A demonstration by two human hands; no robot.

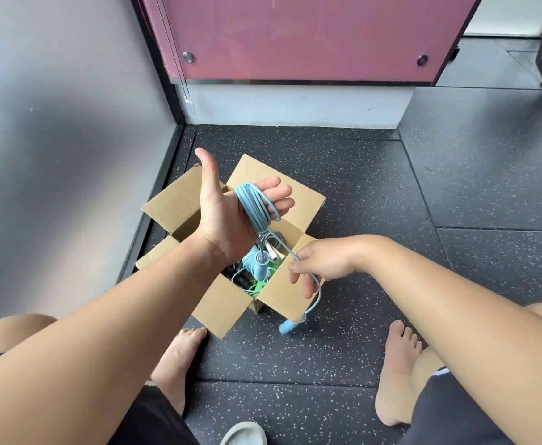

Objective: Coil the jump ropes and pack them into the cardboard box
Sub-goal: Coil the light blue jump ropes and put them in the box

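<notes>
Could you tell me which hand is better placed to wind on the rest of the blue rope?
Right: the right hand pinches the blue rope's loose tail above its dangling handle; the left hand is wrapped in the coil.

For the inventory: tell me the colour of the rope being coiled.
Light blue rope; head view.

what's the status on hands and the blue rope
Left hand open, blue jump rope looped round its fingers. Right hand pinches the loose strand, one handle hanging beside the cardboard box. Nothing in the way.
</notes>
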